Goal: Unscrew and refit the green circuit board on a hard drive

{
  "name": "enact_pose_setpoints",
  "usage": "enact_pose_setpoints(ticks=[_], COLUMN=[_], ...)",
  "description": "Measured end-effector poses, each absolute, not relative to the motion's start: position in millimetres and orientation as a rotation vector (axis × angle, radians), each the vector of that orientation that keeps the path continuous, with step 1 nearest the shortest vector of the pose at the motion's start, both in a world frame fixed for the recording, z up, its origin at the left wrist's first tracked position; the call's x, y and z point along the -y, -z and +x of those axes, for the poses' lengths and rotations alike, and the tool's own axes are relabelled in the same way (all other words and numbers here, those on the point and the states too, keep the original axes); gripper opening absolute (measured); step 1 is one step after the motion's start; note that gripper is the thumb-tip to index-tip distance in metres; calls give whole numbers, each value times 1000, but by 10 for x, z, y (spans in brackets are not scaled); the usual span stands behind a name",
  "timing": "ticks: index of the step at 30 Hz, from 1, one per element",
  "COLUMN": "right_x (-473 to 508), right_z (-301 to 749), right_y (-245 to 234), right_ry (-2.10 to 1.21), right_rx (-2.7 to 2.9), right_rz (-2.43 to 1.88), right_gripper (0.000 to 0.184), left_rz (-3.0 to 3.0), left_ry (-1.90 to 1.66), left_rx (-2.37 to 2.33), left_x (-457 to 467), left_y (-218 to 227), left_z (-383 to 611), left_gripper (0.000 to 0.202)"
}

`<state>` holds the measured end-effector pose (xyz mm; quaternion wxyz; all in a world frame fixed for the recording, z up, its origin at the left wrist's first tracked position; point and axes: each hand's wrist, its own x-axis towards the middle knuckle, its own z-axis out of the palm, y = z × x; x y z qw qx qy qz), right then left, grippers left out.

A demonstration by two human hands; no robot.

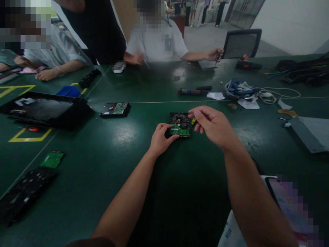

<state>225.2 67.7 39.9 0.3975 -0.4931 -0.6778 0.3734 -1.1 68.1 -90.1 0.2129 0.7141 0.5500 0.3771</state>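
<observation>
A hard drive (179,119) lies on the green table in front of me, its green circuit board (180,130) facing up along the near side. My left hand (161,139) grips the drive's left side, with the thumb along its near edge and the fingers bent over the left. Just past the drive's right edge hovers my right hand (209,125), fingers curled and pinched together. A small yellow-and-black piece (193,120) shows by those fingertips; whether it is held or lies behind them is unclear.
Another hard drive (114,109) sits left, near a black tray (48,106). A loose green board (52,159) and a black part (25,192) lie nearer. Rightward are a screwdriver (192,91), tangled cable (241,89), a grey metal box (311,132) and a phone (285,199). People work opposite.
</observation>
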Motion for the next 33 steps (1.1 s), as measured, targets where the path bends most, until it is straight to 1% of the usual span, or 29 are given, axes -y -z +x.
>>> enact_pose_setpoints(ticks=[2,6,12,16,22,25,27,31,33], right_x=[-671,-664,-677,-677,-670,-686,-698,-709,-708], right_z=[2239,2232,2275,2280,2253,2258,2266,2285,2292], right_y=[-409,-416,-402,-411,-407,-368,-350,-345,-350], right_ry=[-992,-1056,-724,-710,-852,-925,-915,-726,-678], right_rx=[1707,1696,1738,1719,1752,1716,1718,1754,1728], right_rz=[-1216,-1198,-1366,-1411,-1303,-1259,-1253,-1270,-1308], right_gripper=[38,37,24,21,41,45,43,28,25], left_rz=[1985,1985,1987,1997,2006,2004,1995,1984,1983], left_ry=[-1047,-1056,-1040,-1037,-1054,-1060,-1063,-1042,-1034], left_rx=[-1524,-1511,-1523,-1522,-1518,-1518,-1519,-1519,-1525], left_x=[-681,-684,-669,-668,-684,-685,-682,-668,-663], left_y=[907,905,877,874,904,915,913,887,873], left_z=[-13,-13,-11,-16,-17,-17,-16,-16,-17], left_gripper=[47,47,47,47,47,46,46,47,47])
